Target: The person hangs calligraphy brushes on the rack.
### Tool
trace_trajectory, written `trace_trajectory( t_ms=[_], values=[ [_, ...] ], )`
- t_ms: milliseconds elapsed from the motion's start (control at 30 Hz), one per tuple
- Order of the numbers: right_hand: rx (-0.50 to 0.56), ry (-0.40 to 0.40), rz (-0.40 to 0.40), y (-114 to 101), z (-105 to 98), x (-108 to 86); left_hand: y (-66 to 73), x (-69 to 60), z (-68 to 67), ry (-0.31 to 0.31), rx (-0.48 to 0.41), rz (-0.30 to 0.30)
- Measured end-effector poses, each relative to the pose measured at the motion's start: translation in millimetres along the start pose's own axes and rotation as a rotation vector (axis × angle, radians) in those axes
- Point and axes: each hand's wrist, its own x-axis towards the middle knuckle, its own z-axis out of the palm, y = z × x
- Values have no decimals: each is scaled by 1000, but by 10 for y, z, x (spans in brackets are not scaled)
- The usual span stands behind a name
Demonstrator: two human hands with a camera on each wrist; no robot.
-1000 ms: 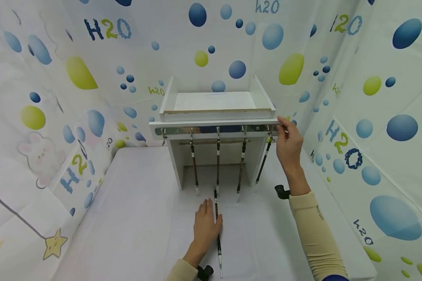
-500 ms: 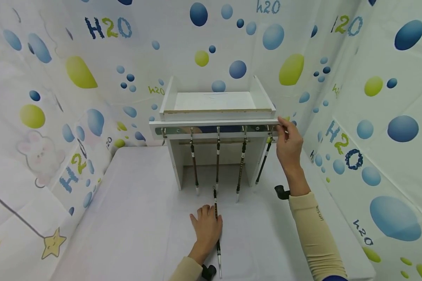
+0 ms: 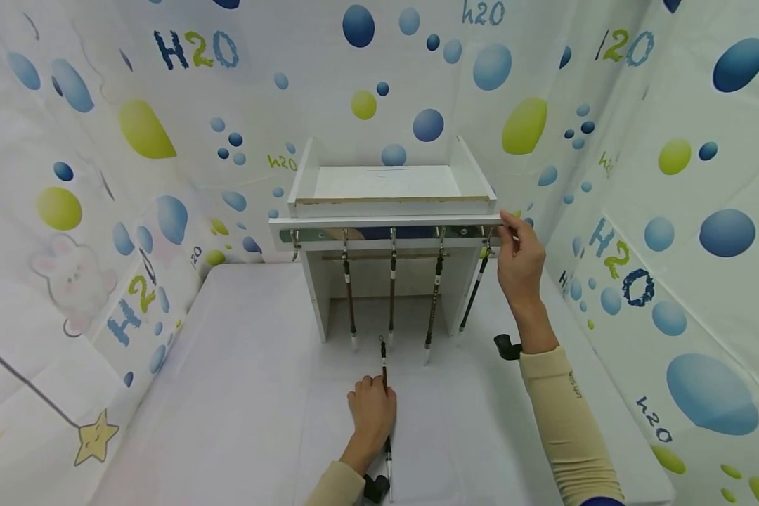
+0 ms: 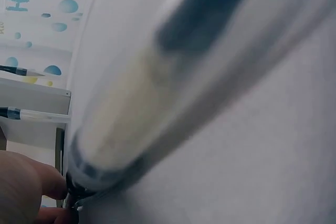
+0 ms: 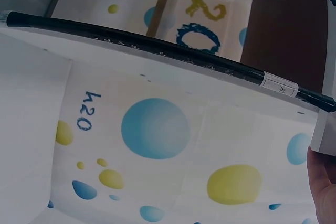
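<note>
My left hand [image 3: 372,414] pinches a dark-handled writing brush [image 3: 384,362] low over the white table, its hanging loop pointing at the rack. In the left wrist view this brush [image 4: 123,108] is large and blurred, with thumb and fingers [image 4: 52,182] at its far part. A white wooden rack [image 3: 386,221] stands beyond, and my right hand [image 3: 520,256] grips the right end of its front board. Several writing brushes [image 3: 391,295] hang tip-down from hooks there. One hanging brush [image 5: 157,48] crosses the right wrist view, with the right fingers [image 5: 320,174] at the board's end.
The leftmost hook [image 3: 294,242] holds no brush. An open tray-like top [image 3: 386,181] forms the rack's upper part. White cloth covers the table [image 3: 247,379], and a patterned curtain [image 3: 316,91] surrounds it. A black camera mount [image 3: 508,347] sits at the right wrist.
My left hand, first lying with straighter fingers beside the brush, has curled its fingers round it. The brush has shifted slightly left. The right hand stays on the rack.
</note>
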Motion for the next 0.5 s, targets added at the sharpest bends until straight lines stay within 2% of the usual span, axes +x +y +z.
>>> trace_trajectory(
  t_ms=[333,500],
  values=[
    [2,-1,-17,24,5,2,-39,41,-18,28,-113,11],
    [-10,0,-21,31,13,-4,-52,76,-64,3,-208,-22]
  ],
)
